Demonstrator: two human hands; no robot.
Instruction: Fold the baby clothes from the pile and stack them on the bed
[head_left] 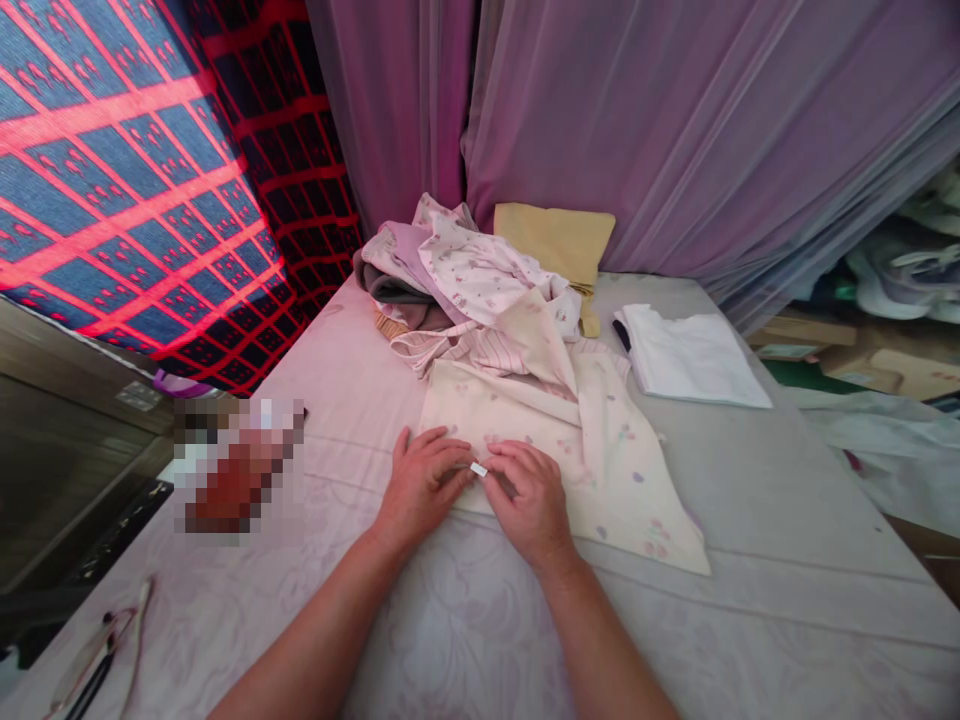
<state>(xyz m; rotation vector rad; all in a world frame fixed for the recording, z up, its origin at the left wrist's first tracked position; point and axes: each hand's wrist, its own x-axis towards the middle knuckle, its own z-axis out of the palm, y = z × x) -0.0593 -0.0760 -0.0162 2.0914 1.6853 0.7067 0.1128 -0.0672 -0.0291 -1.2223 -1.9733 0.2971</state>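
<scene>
A small white tag [478, 469] is pinched between the fingertips of my left hand [426, 478] and my right hand [531, 492]. Both hands rest over the near edge of a cream garment [637, 480] printed with pale cherries and hearts. Its fabric lies spread toward the right, with one part folded over near the top. Whether the tag is sewn to the garment cannot be seen, as my fingers cover that spot. Touching the garment's far side is a heap of clothes, with a pink-and-white printed top [487, 255] uppermost.
Behind the heap lies a folded yellow cloth [555, 240]; a folded white garment [694, 355] is at the right. Glasses [94, 660] lie at the front left corner of the bed, near a blurred-out object [240, 470]. Purple curtains [600, 130] hang along the back.
</scene>
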